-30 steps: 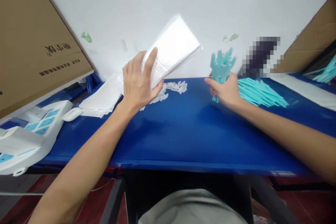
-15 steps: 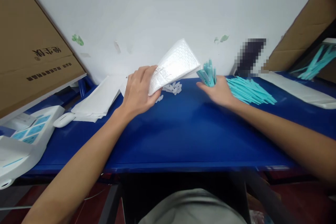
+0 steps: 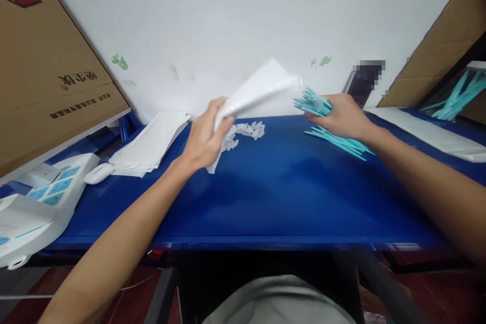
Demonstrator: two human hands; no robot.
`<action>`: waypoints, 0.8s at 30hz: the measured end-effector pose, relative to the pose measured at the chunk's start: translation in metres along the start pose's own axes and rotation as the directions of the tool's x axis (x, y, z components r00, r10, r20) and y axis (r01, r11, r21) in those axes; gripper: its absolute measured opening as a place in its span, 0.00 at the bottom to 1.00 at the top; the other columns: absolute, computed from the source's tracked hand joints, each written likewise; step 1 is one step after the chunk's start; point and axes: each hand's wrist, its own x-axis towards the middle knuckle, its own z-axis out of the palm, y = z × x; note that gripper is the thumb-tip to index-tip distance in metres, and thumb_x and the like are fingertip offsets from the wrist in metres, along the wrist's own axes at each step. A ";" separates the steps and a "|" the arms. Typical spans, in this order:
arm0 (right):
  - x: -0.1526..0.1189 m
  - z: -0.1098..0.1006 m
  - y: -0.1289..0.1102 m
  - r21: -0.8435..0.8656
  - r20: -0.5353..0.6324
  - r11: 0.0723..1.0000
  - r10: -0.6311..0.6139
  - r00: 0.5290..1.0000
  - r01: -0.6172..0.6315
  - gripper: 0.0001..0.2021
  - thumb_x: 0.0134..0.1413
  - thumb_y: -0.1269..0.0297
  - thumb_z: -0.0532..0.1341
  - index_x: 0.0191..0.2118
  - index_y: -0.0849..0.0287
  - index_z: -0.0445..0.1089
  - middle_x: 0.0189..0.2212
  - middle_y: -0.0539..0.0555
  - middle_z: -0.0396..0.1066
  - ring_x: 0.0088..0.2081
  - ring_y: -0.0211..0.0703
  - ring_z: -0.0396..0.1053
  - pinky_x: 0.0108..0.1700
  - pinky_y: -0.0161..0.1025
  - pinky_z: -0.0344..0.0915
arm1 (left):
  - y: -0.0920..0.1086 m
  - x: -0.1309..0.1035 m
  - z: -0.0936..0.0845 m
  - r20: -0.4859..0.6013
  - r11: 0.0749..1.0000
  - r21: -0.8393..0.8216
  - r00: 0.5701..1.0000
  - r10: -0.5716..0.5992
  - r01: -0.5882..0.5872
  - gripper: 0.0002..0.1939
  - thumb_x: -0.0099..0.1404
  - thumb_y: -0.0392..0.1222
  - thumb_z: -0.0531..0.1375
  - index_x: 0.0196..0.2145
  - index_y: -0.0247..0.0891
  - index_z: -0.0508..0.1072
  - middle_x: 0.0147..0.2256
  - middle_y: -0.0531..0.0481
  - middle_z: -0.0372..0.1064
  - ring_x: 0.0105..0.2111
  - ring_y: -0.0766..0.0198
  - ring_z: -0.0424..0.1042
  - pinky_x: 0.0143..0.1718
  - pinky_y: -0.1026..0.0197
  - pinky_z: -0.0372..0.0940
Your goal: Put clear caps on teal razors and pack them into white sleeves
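Note:
My left hand [image 3: 208, 134] is closed on a white padded envelope [image 3: 261, 86], lifted above the table and tilted up to the right; its far end is smeared by motion. In my right hand [image 3: 341, 115] is a bundle of thin turquoise sticks [image 3: 313, 102], their ends pointing left toward the envelope. The bundle and the envelope's right end are close but look apart. More turquoise sticks [image 3: 341, 143] lie on the table under my right hand. Small whitish pieces [image 3: 250, 130] are scattered behind and beside my left hand, partly covered by it.
On the blue table [image 3: 281, 202] at left lie a stack of white envelopes [image 3: 150, 144], a white mouse-shaped object [image 3: 99, 173] and a white power strip [image 3: 72, 197]. Cardboard boxes [image 3: 56, 61] flank both sides. A long white strip [image 3: 429, 131] and a dark phone-like object [image 3: 365, 83] are at right.
My right hand has shifted right over the loose sticks, and its bundle now points left instead of up. The envelope in my left hand has turned to show its edge.

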 end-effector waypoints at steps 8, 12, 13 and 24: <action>-0.040 0.003 -0.092 0.040 0.299 0.947 -0.314 0.901 0.317 0.07 0.48 0.64 0.60 0.26 0.55 0.60 0.19 0.50 0.66 0.21 0.39 0.59 0.27 0.39 0.47 | 0.049 -0.027 0.000 -0.192 0.539 -0.835 0.861 -0.471 0.108 0.31 0.69 0.71 0.48 0.49 0.42 0.72 0.55 0.40 0.73 0.59 0.40 0.71 0.52 0.42 0.72; -0.039 0.009 -0.126 0.288 0.331 0.915 -0.372 0.867 0.283 0.07 0.50 0.64 0.61 0.26 0.56 0.61 0.21 0.48 0.66 0.22 0.36 0.57 0.28 0.37 0.50 | 0.055 -0.044 0.015 -0.270 0.507 -0.862 0.831 -0.486 0.016 0.30 0.65 0.69 0.52 0.48 0.41 0.71 0.53 0.38 0.72 0.61 0.39 0.67 0.55 0.42 0.71; -0.036 0.010 -0.129 0.342 0.346 0.906 -0.369 0.862 0.250 0.07 0.50 0.65 0.61 0.26 0.57 0.62 0.22 0.48 0.66 0.23 0.36 0.58 0.28 0.37 0.51 | 0.056 -0.047 0.020 -0.297 0.476 -0.879 0.802 -0.519 -0.018 0.29 0.65 0.68 0.53 0.47 0.40 0.71 0.52 0.38 0.73 0.61 0.40 0.68 0.55 0.43 0.71; -0.031 0.006 -0.126 0.102 0.441 0.938 -0.341 0.830 0.331 0.07 0.53 0.63 0.62 0.27 0.56 0.65 0.22 0.49 0.68 0.23 0.38 0.59 0.28 0.38 0.47 | 0.086 -0.077 0.033 -0.445 0.454 -0.872 0.684 -0.578 -0.184 0.26 0.65 0.60 0.52 0.53 0.45 0.72 0.51 0.44 0.72 0.57 0.47 0.70 0.58 0.46 0.67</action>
